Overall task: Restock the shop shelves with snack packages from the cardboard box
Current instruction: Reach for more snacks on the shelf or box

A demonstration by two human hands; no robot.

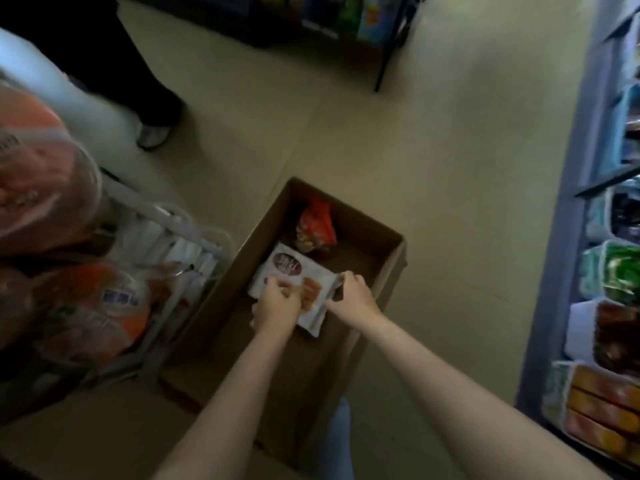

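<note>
Left hand point(277, 304) curled over the near-left part of a flat white plastic snack packet with a brown oval label and pictured biscuits point(292, 277); fingers bent onto its face, gripping it; right hand point(351, 292) pinches the packet's right edge, fingers closed on the film; both forearms reach down into the box from the near side.

Packet sits inside the open brown cardboard box point(388, 268), roughly mid-box toward its left wall; whether it is lifted or resting on the bottom cannot be told, the frame being blurred; a crumpled red-and-orange foil snack bag point(317, 225) lies just beyond it, toward the box's far end; rest of the box bottom shows bare cardboard.

Box stands on the beige floor point(450, 168); blue-framed shop shelving with stacked packages point(609, 306) runs along the right edge of view, well apart from the box; a white wire rack with bagged orange goods point(114, 299) presses close on the box's left side; another person's dark trouser leg and pale shoe point(154, 133) stand on the floor beyond; a dark shelf unit point(329, 19) at the far end.

Risks, as judged: the edge pinch is thin on slick film, so the packet may slip or swing when raised; a squeeze from the left hand could crush the biscuits; lifting leftward could catch the wire rack; the bystander's foot and the box itself crowd the aisle, so turning toward the shelving invites a trip or a bump.
</note>
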